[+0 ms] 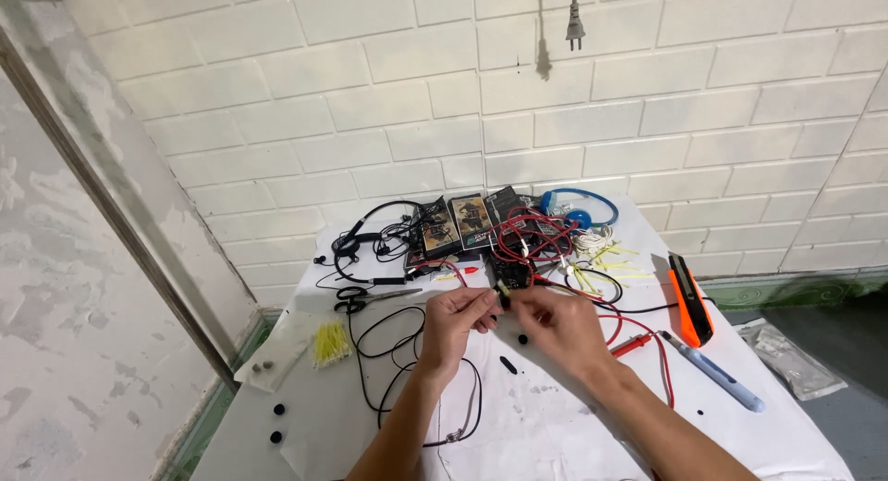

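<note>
While both hands meet over the middle of the white table [555, 425], the person holds a very small dark part [504, 298] between them. The left hand [453, 319] pinches it with thumb and forefinger, and a thin black cable [407, 370] hangs from this hand and loops down toward the near edge. The right hand [555, 324] is closed loosely, its fingertips pressed on the same small part from the other side; what exactly it grips is too small to tell.

For doing this well, it seems best that the left hand keeps the part steady and only the right fingertips work, because the piece is tiny and may slip. The wrists could rest on the table to stop shaking. Two small black pieces [520, 339] lie on the cloth just in front of the hands, so the forearms should not sweep them away.

Near the far edge lies a tangle of red and black wires [527, 240], with black scissors [356, 299] on the left side and black earphones [370, 236] behind them. An orange and black tool [691, 301] and a blue pen-shaped tool [717, 375] lie at the right side, and a red probe [634, 344] rests close to the right wrist; its lead could catch the sleeve-less arm, so slow movements are safer.
</note>
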